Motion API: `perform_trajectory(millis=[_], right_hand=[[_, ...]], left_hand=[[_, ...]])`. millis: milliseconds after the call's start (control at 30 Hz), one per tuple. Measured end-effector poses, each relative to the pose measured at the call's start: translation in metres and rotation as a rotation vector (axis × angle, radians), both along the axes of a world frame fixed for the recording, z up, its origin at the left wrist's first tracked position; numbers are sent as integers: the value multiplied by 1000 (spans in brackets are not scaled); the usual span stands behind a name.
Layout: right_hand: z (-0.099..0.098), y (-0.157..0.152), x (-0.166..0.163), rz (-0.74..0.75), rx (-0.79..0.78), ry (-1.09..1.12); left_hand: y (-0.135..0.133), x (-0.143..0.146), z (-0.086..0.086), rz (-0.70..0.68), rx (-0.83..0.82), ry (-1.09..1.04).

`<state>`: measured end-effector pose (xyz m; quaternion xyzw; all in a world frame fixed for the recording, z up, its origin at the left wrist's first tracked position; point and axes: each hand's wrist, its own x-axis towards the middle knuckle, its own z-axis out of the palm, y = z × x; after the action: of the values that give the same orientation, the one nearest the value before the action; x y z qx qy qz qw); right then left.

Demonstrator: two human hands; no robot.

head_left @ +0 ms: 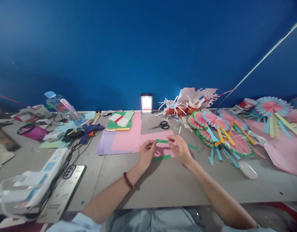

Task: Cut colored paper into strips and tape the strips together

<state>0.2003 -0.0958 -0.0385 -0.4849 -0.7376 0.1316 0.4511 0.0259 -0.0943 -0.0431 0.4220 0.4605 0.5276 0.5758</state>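
A narrow green paper strip [162, 141] stretches between my two hands above a pink sheet of paper [162, 149]. My left hand [147, 154] is closed, with thumb and index finger pinched at the strip's left end. At the other end, the fingertips of my right hand [181, 150] grip the strip. Along the near edge of the pink sheet lies a second green strip [161, 158]. Another green piece [192, 146] sticks out to the right of my right hand. Black scissors [160, 125] rest on the table just beyond the sheet.
Left of my hands are stacked coloured papers [121, 122], a blue glue gun [89, 131], a phone [63, 193], a power strip [45, 180] and a bottle [63, 106]. On the right lie folded paper fans [216, 124], a white computer mouse [248, 170] and pink sheets [281, 151].
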Motion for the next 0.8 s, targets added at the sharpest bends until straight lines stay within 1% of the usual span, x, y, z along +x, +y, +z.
perform_trajectory(millis=[33,100,267,367,467,567,667,733,800], right_hand=[[0,-3,-5,26,23,-60],[0,-7,-12,19,74,-151],[1,-12,-18,-114,189,-310],[3,-13,-16,-160,252,-352],[4,-12,-16,-150,270,-345],[4,-12,-17,-124,233,-295],[3,-12,-18,-116,138,-153],[2,-11,-19,-119,16,11],[2,-9,-19,-125,-167,227]], left_hand=[[0,0,0,0,3,0],[0,1,0,3,17,4],[-3,3,-1,13,61,35],[-4,4,-1,4,102,82],[-4,4,-2,4,142,115],[-4,4,-3,-3,177,140],[-4,4,-4,-12,233,176],[-4,4,-4,-8,265,197],[-3,4,-3,0,262,203]])
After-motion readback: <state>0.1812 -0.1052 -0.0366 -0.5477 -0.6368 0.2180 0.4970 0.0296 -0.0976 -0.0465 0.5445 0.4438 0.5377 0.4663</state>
